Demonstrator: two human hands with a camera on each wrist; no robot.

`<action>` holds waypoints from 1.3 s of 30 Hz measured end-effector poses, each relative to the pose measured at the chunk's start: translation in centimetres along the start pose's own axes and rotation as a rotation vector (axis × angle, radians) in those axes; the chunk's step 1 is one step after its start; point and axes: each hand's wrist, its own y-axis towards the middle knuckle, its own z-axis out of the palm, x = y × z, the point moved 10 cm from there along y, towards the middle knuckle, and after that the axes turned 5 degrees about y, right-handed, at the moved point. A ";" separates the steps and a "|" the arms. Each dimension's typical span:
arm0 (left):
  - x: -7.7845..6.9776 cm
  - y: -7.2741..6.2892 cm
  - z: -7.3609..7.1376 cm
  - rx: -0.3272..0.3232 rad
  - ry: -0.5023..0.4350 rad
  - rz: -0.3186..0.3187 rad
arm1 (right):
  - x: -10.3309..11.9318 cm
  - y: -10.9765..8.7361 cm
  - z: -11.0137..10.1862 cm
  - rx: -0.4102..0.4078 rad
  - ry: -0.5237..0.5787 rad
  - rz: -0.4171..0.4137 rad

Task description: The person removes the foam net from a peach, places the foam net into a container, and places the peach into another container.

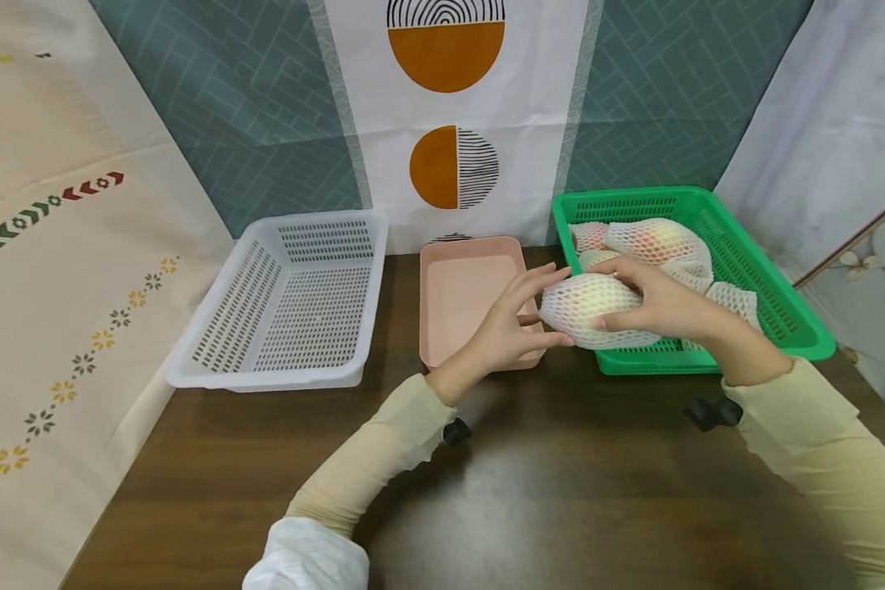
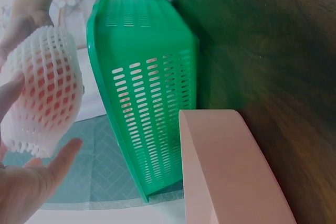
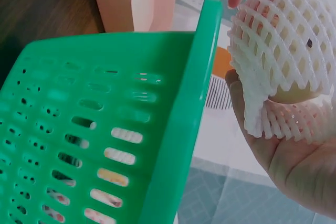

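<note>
My right hand (image 1: 664, 303) holds a fruit in a white foam net (image 1: 590, 307) above the near left edge of the green basket (image 1: 715, 365). Yellow and red skin shows through the mesh; its exact kind is hard to tell. In the right wrist view, the netted fruit (image 3: 286, 40) lies against the palm of the right hand (image 3: 294, 166). My left hand (image 1: 505, 324) is at the fruit's left end, thumb and fingers spread around it. In the left wrist view, some left fingers (image 2: 65, 158) stand apart from the net; whether others touch is unclear.
Several more netted fruits (image 1: 656, 242) lie inside the green basket on the right. Beside it, a shallow pink tray (image 1: 460, 303) sits partly under my left hand. A white perforated basket (image 1: 310, 319) stands on the left of the brown wooden table (image 1: 487, 508).
</note>
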 end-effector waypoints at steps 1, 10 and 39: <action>0.1 -0.1 0.0 0.010 -0.019 -0.008 | 0.1 0.0 0.1 0.004 0.001 0.002; 0.7 -1.2 0.1 0.035 -0.238 -0.053 | 1.0 -0.4 1.3 0.040 0.035 0.020; 2.1 -6.1 -2.6 -0.060 -0.217 -0.131 | 1.7 -1.8 5.6 0.042 0.151 -0.053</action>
